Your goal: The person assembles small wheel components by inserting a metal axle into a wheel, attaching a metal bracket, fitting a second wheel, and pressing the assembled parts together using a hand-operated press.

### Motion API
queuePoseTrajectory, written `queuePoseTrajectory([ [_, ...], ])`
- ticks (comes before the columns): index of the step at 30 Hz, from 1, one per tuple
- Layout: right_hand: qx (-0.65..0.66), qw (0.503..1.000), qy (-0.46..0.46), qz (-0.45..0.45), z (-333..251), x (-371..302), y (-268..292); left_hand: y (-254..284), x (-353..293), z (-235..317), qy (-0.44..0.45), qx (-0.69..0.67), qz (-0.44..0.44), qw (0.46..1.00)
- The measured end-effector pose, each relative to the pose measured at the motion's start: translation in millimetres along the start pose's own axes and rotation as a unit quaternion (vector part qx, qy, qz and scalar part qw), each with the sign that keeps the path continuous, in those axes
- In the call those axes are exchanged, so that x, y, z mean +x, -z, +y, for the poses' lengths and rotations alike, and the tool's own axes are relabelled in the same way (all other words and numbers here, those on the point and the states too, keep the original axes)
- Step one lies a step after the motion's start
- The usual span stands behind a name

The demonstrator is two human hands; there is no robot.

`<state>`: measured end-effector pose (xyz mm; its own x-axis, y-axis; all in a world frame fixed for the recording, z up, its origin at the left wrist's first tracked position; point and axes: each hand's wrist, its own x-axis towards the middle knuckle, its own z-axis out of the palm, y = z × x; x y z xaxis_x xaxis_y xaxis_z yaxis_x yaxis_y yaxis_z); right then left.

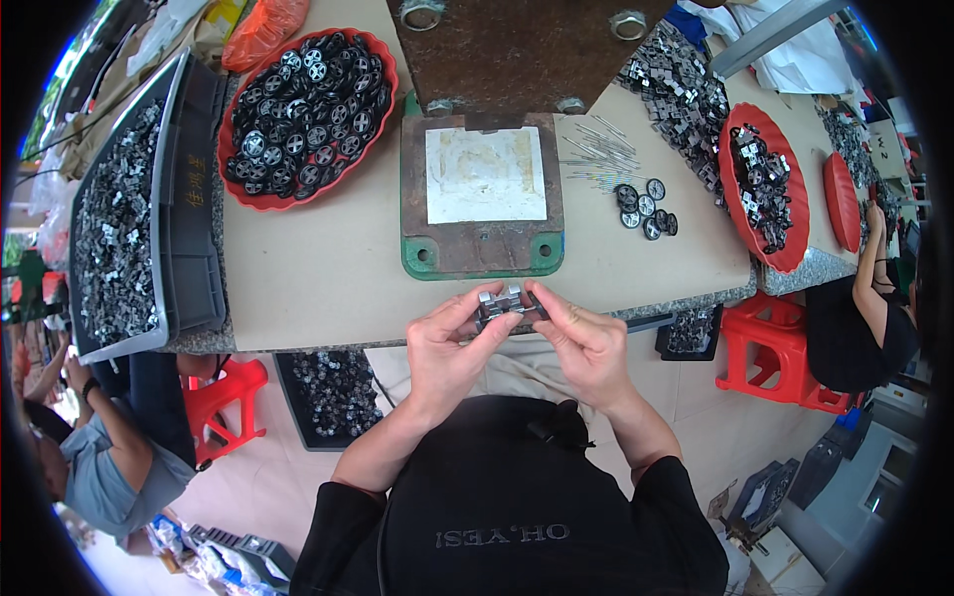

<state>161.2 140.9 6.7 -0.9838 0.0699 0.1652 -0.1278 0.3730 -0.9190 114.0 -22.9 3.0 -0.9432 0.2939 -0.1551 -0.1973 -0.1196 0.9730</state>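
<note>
In front of my body, just off the table's front edge, both hands hold a small silver-and-black part that looks like a toy-car chassis. My left hand pinches it from the left between thumb and fingers. On the other side, my right hand has its thumb and fingers closed at the part's right end, where a dark round piece like a wheel shows. Fingers partly cover the part. Beyond the hands stands a green-edged metal press base with a whitish pad on it.
A red scalloped tray of black wheels stands left, beside a grey bin of small parts. To the right lie thin metal rods, loose wheels, a heap of silver parts and another red tray. People sit on both sides.
</note>
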Motion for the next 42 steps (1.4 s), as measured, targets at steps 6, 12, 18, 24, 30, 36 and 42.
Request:
queuePoseTrajectory([
  [6, 0.069, 0.995, -0.054, -0.054, -6.3, 11.7, 16.9, 2.1, 2.1, 2.9, -0.008, 0.039, -0.031, 0.999],
  [12, 0.112, 0.987, -0.089, -0.068, -6.7, 11.6, 18.2, 1.4, 1.7, 2.3, -0.070, 0.134, -0.021, 0.988],
  [18, 0.093, 0.990, -0.082, -0.071, -6.8, 11.5, 17.6, 0.6, 2.0, 6.6, -0.074, 0.142, -0.020, 0.987],
  [24, 0.095, 0.990, -0.059, -0.082, -12.1, 18.2, 18.2, 0.8, 3.9, 7.6, -0.049, 0.057, -0.010, 0.997],
  [30, 0.140, 0.985, -0.075, -0.067, -11.3, 21.6, 12.6, 2.7, 6.9, 9.8, -0.072, 0.111, -0.022, 0.991],
  [36, 0.192, 0.977, -0.097, -0.003, -15.1, 23.6, -5.1, 0.5, 12.8, -0.8, 0.076, -0.205, -0.004, 0.976],
  [42, 0.173, 0.982, -0.069, 0.037, -11.3, 33.2, -7.3, 4.0, 14.4, 3.8, 0.107, -0.270, -0.055, 0.955],
])
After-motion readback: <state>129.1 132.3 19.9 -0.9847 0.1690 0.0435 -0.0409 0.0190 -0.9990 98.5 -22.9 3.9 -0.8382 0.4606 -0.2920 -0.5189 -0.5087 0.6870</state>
